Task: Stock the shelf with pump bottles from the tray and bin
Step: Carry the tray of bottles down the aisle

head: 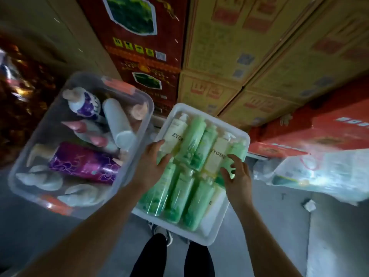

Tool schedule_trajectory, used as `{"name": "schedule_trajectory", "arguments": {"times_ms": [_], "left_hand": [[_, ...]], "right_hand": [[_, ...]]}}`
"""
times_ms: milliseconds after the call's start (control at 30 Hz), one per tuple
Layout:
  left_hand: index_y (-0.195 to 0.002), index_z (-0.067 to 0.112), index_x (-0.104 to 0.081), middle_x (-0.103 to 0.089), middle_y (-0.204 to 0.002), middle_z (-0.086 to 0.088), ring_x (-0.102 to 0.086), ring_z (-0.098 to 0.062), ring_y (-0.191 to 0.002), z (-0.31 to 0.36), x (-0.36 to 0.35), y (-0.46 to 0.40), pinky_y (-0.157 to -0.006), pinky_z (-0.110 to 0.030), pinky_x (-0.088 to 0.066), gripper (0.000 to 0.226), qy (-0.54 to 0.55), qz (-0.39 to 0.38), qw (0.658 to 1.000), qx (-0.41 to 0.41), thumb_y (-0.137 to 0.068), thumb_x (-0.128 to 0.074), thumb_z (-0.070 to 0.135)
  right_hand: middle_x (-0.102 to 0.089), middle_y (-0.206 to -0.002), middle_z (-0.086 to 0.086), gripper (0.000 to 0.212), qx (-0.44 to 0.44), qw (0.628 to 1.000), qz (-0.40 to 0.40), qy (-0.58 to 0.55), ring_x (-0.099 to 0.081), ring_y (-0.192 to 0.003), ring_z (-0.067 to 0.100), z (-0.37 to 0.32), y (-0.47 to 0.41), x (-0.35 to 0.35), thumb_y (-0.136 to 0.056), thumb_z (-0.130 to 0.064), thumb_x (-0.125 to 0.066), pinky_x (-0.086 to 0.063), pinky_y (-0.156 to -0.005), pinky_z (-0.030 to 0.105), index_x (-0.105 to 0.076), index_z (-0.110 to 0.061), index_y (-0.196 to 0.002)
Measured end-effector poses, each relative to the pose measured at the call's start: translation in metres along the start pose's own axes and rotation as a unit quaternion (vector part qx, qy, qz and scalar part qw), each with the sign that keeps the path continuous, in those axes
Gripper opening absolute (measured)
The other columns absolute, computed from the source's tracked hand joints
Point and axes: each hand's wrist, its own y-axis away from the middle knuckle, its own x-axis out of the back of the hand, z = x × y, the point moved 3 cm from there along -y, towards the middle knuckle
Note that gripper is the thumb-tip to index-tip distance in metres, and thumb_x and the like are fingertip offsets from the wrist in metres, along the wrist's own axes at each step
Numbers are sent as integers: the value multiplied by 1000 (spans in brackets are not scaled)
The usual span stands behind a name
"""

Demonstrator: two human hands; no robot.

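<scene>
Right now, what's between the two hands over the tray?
In the head view, green pump bottles and a cream ZYOME bottle in the white tray lie between the left hand and right hand.

- Your left hand [153, 162] covers the base of one cream pump bottle [173, 134] (label cut to "ZYO").
- Lettering on the yellow cardboard cartons [229, 47] is blurred, unreadable.

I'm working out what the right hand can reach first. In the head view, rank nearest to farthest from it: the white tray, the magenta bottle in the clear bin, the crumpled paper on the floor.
1. White tray: directly under the right hand.
2. Crumpled paper: floor, to its right.
3. Magenta bottle: clear bin, far left, past the left hand.
</scene>
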Motion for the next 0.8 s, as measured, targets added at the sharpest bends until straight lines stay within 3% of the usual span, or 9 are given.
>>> {"name": "schedule_trajectory", "arguments": {"times_ms": [67,100,200,333,433,567,700,767,800], "left_hand": [[-138,12,-47,-56,-129,-13,-56,-21,-105,-4,-5,-7,-79,-9,-35,47,-52,17,998,-8,-95,-57,28],[-139,10,-46,-54,-129,-15,-54,-21,-102,-7,-7,-9,-75,-9,-32,47,-73,20,997,-7,-96,-56,25],[-144,12,-40,-51,-131,-18,-52,-29,-107,-19,-17,-16,-76,-16,-25,48,-115,21,993,3,-99,-51,24],[-149,30,-31,-53,-131,-17,-52,-34,-112,-46,-28,-30,-79,-29,-33,50,-125,-11,991,56,-101,-39,39],[-147,43,-26,-59,-116,-17,-61,-27,-93,-64,-39,-34,-82,-34,-44,58,-36,-30,997,66,-91,-29,57],[-151,33,-24,-56,-97,-13,-53,-8,-68,-67,-43,-38,-78,-36,-49,54,14,-24,999,43,-100,-42,28],[-153,37,-10,-55,-112,-10,-57,-15,-86,-78,-44,-34,-87,-38,-46,66,43,-44,994,88,-100,-45,18],[-153,33,-14,-59,-103,-4,-58,-12,-85,-75,-48,-25,-86,-35,-48,66,54,-24,993,103,-99,-47,17],[-153,28,-19,-60,-97,3,-58,-7,-83,-70,-50,-19,-83,-26,-48,63,62,-6,993,100,-98,-47,14]], "right_hand": [[-52,-116,6,46,-38,998,44,15,-54,-104,28,20,2,-7,-89,-14,-69,-49,-90,41,-55,-22,-133],[-52,-120,10,47,-64,996,56,19,-53,-109,31,32,7,-11,-90,-16,-69,-47,-94,42,-54,-22,-134],[-50,-124,10,53,-137,989,60,-8,-52,-114,34,49,19,-24,-91,-31,-67,-47,-97,44,-46,-30,-140],[-47,-133,15,83,-181,982,31,-35,-50,-117,32,58,19,-33,-87,-43,-70,-45,-91,41,-21,-36,-153],[-50,-123,12,92,-207,978,3,-35,-53,-107,32,64,18,-38,-86,-48,-68,-44,-84,37,-8,-42,-155],[-45,-108,6,98,-213,976,-20,-45,-46,-82,19,71,12,-39,-86,-44,-71,-40,-77,30,-2,-46,-155],[-58,-107,11,103,-206,977,-23,-55,-62,-84,25,78,2,-33,-70,-57,-70,-58,-74,44,-7,-54,-151],[-59,-108,10,103,-188,981,-35,-35,-63,-87,29,82,-6,-29,-69,-57,-70,-59,-76,48,-8,-54,-151],[-58,-109,10,103,-177,983,-40,-27,-63,-88,29,82,-10,-26,-70,-54,-72,-59,-77,49,-9,-54,-151]]}}
